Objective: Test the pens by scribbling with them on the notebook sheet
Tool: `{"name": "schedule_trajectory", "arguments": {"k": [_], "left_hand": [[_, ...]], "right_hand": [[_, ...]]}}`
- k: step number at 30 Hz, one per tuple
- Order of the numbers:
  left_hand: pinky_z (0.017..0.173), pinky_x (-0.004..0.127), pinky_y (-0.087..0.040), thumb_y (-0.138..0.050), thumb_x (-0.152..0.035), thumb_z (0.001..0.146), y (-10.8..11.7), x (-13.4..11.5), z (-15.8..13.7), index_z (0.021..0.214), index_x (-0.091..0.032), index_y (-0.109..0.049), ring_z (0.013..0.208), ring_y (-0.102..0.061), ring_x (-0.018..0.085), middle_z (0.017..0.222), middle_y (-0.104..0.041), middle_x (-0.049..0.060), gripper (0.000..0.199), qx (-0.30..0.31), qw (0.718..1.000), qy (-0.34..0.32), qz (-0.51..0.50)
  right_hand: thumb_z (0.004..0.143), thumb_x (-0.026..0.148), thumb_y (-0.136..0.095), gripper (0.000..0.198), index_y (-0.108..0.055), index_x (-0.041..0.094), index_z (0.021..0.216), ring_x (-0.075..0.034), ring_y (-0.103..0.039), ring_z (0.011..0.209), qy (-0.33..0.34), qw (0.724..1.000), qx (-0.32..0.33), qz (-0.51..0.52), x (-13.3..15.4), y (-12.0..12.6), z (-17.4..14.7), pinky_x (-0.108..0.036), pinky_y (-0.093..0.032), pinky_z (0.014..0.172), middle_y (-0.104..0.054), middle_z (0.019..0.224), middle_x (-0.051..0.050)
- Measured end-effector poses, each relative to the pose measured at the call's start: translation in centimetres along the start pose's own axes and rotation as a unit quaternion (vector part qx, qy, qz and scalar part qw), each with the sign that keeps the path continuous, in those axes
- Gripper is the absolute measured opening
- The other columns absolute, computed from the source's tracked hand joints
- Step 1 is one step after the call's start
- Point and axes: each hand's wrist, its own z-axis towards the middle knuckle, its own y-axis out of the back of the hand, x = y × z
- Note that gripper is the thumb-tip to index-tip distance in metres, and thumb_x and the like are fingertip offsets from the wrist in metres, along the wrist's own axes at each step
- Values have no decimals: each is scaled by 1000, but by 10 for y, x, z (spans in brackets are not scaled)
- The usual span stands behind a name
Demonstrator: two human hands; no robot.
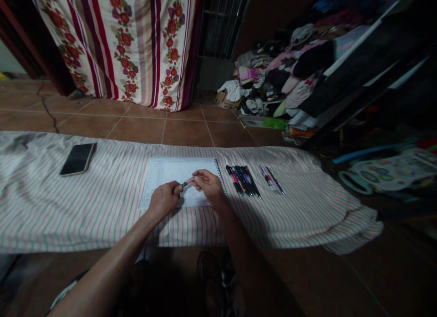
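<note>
Over a spiral notebook (184,166) I hold one dark pen with an orange part (187,182) between both hands. The fingers of my left hand (165,199) are closed on its left end. My right hand (207,184) pinches the other end between thumb and fingers. Printed or written marks cover part of the notebook page, too faint to read. Just right of the notebook's spiral lies a row of several pens (243,180), mostly black with some red and purple. Farther right is a smaller group of pens (272,179), pinkish and dark.
A striped cloth (112,194) covers the low, long surface, with a phone (78,159) lying at its left. Beyond are a tiled floor (184,128), a floral curtain (143,48) and a heap of clothes (283,76). Plastic items (385,171) stand at the right.
</note>
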Motion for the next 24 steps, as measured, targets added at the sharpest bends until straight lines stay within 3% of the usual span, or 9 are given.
{"name": "schedule_trajectory", "arguments": {"k": [3,6,9,15,20,24], "left_hand": [[57,22,-35,-39,-27,86,-2,4,2,83,-19,-65,62,-59,14,64,-65,2,27,4,1000,8,-17],[57,22,-35,-40,-28,86,-2,5,2,85,-19,-65,62,-59,14,64,-65,2,26,-1,1000,10,-17],[59,22,-35,-42,-28,86,-1,3,-1,84,-19,-65,64,-59,15,65,-66,2,25,-8,1000,1,-9],[58,22,-36,-42,-29,85,-3,3,-1,84,-19,-65,64,-60,15,66,-66,2,24,-11,1000,-2,4],[61,22,-39,-41,-29,85,-5,7,1,85,-19,-65,68,-61,15,72,-69,3,26,-8,999,-18,-38],[63,23,-43,-41,-26,84,-8,9,2,102,-20,-63,69,-63,16,72,-69,2,30,-7,996,-23,-92]], "right_hand": [[66,27,-59,16,-57,19,80,-12,-58,65,25,1000,-11,-1,-1,-1,0,-24,-45,58,-65,77,-3],[67,28,-60,29,-53,22,95,-14,-60,75,8,999,-23,28,0,-3,-3,-25,-46,59,-64,92,-4],[70,34,-60,33,-52,19,98,-17,-61,79,-32,998,-5,45,0,-4,-4,-25,-46,57,-65,85,-5],[67,37,-65,26,-61,16,82,-15,-61,72,-4,1000,-10,24,-4,-2,-1,-26,-45,63,-67,75,-5],[65,35,-65,30,-64,20,91,-14,-61,75,-14,998,-35,49,-2,1,0,-24,-44,61,-68,88,-5],[67,35,-65,39,-59,22,103,-14,-61,77,-11,995,-57,78,-5,3,2,-26,-45,64,-68,95,-6]]}}
